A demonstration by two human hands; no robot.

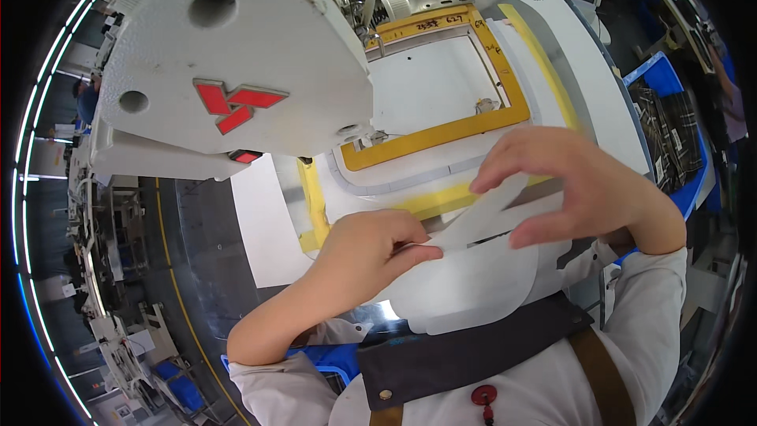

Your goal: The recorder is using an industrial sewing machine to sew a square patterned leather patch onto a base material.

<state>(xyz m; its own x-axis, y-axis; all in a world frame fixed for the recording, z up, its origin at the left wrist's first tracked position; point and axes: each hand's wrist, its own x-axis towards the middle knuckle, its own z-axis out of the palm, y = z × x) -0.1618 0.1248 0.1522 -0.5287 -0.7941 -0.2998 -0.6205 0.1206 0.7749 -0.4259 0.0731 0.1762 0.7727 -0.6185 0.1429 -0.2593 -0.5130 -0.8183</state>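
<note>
A thin white fabric piece [465,284] with a rounded lower edge is held up just above the white machine table, near the person's chest. A narrow dark slit runs across its upper part. One upper corner is folded over, forming a pale pointed flap, pinched between both hands

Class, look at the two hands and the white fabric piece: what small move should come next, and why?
Probably lower the white fabric piece flat toward the yellow frame. Both the left hand and right hand pinch it, lifted and folded, just short of the frame.
</note>
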